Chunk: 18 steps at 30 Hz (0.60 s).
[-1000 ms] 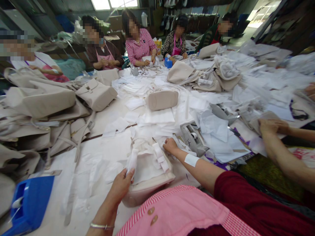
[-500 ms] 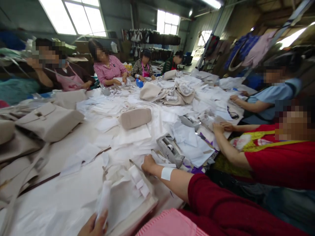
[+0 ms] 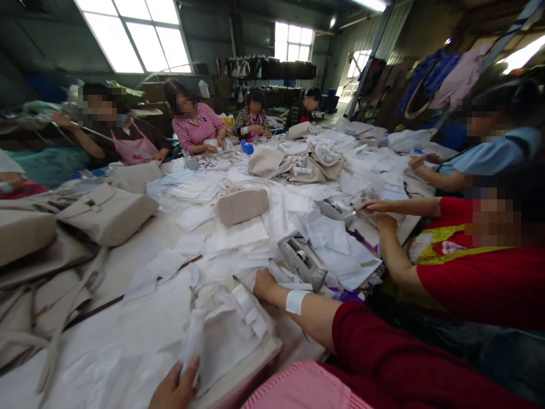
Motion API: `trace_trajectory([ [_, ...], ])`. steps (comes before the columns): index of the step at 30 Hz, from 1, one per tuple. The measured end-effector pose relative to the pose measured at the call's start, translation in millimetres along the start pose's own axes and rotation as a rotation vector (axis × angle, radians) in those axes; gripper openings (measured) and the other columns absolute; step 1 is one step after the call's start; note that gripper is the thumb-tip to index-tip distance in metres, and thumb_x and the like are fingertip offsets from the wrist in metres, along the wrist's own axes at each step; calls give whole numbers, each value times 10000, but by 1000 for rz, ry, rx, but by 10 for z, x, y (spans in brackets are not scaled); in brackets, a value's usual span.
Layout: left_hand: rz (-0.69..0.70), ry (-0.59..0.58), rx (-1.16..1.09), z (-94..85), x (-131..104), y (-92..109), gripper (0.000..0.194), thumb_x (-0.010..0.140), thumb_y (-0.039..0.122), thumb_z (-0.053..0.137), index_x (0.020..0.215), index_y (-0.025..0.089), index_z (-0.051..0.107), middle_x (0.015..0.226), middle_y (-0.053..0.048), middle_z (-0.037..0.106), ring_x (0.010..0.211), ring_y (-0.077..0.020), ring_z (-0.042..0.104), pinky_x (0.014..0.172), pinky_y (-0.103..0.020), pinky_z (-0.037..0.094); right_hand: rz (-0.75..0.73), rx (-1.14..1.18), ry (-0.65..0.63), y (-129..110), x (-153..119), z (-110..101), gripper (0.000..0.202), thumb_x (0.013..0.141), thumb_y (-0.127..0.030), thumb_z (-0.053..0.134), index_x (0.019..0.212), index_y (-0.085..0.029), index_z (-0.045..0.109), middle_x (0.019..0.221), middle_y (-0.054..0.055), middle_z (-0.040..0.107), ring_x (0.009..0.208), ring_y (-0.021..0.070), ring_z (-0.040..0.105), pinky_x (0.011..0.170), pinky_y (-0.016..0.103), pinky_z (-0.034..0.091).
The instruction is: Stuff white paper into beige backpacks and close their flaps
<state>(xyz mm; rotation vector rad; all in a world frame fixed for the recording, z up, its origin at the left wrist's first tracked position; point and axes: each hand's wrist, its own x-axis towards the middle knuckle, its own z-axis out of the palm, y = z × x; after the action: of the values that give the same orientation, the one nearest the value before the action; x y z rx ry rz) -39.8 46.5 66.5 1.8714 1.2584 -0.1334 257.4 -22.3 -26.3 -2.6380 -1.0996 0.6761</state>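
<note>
At the bottom, my left hand [image 3: 176,386] is wrapped round the lower end of a white wrapped roll [image 3: 195,338], which points away from me. My right hand [image 3: 264,284] is closed at the far right corner of a beige bag [image 3: 259,363] lying flat; what its fingers hold, if anything, is hidden. White paper covers the bag's top, and a white wrapped strip [image 3: 250,312] lies along it near my right hand. Just beyond that hand stands a grey tape dispenser [image 3: 301,262].
Beige bags [image 3: 108,216] with straps lie at the left. A beige pouch [image 3: 242,205] rests mid-table on white sheets [image 3: 234,236]. Further back is a heap of beige bags [image 3: 315,159]. Several people sit round the table; a person in red [image 3: 468,278] works close on the right.
The view has shifted slightly left, so things appear further right. Both my hands keep their holds. The neighbour in red has stretched one hand forward.
</note>
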Motion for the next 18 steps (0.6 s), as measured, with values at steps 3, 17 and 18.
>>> trace_trajectory([
  [3, 1, -20, -25, 0, -43, 26, 588, 736, 755, 332, 726, 210, 552, 626, -59, 653, 674, -274, 640, 705, -372, 487, 15, 18, 7, 71, -39, 4, 265, 905, -299, 582, 1108, -132, 610, 1117, 101, 626, 967, 205, 615, 837, 375, 523],
  [17, 9, -7, -68, 14, -73, 45, 544, 785, 700, 381, 724, 191, 566, 637, -49, 641, 666, -250, 609, 652, -339, 439, -289, 506, 566, 612, -724, -1201, 377, 952, -293, 384, 1245, -138, 562, 1087, 143, 663, 1059, 237, 588, 982, 394, 425],
  [18, 4, -4, -71, 17, -74, 42, 540, 790, 694, 381, 728, 190, 567, 638, -48, 642, 666, -249, 608, 654, -339, 436, -282, 656, 589, 536, -806, -1280, 345, 948, -315, 403, 1192, -157, 588, 1002, 114, 675, 958, 217, 615, 921, 382, 464],
])
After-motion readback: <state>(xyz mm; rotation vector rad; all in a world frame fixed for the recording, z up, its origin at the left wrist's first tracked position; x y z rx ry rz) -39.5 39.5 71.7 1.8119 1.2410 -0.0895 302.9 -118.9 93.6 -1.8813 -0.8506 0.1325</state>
